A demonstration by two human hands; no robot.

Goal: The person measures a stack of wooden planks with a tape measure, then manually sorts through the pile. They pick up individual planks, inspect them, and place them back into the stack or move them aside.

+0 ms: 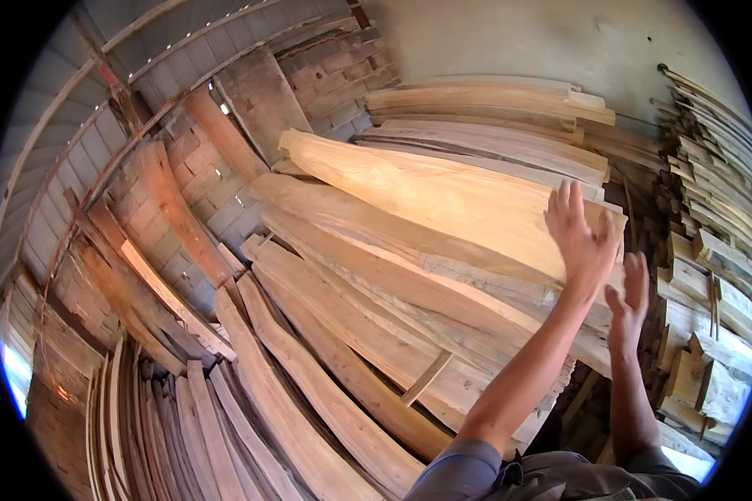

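Observation:
A broad, pale wooden plank (pixel 426 192) lies on top of a stack of long boards, its near end to the right. My left hand (pixel 578 238) is raised over that end with the fingers spread; whether it touches the wood I cannot tell. Just right of it, beside the stack's end, my right hand (pixel 628 305) is held up, fingers stretched and thumb apart. Neither hand holds anything. Below the pale plank lie wavy-edged brown boards (pixel 334 209), and a short wooden strip (pixel 427 377) rests across the lower ones.
More stacked boards (pixel 485 104) lie at the back against a plain wall. Tall piles of cut timber (pixel 710 250) stand close on the right. Several planks lean on the brick wall (pixel 200 167) at left, with upright boards (pixel 184 426) at lower left.

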